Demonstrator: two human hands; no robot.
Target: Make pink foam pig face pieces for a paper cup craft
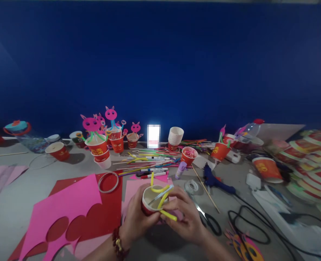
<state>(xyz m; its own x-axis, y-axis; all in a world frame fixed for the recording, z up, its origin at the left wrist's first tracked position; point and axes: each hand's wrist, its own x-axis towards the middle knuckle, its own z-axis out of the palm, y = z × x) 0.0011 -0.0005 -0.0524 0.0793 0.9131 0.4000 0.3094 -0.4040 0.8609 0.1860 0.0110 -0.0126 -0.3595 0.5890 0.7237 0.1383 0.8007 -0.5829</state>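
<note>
Near the front middle of the table, my left hand (pixel 138 219) is wrapped round a red and white paper cup (pixel 147 195), tilted so its inside shows. My right hand (pixel 186 215) is at the cup's right rim, its fingers closed on a bent yellow pipe cleaner (pixel 169 215). More yellow strands (pixel 160 189) cross the cup's mouth, and a pale stick-like piece (pixel 163 193) rises from inside. Whether the yellow strands are all one piece I cannot tell. Pink paper (pixel 133 188) lies behind the cup.
Blue-handled glue gun (pixel 214 181) and its black cord lie to the right, beside black-handled scissors (pixel 213 223). At left is pink paper with round cut-outs (pixel 65 199) and a wire ring (pixel 108 182). Behind are pens and pipe cleaners (pixel 152 159), cups with pink animal faces (pixel 96 148) and stacked cups (pixel 176 136).
</note>
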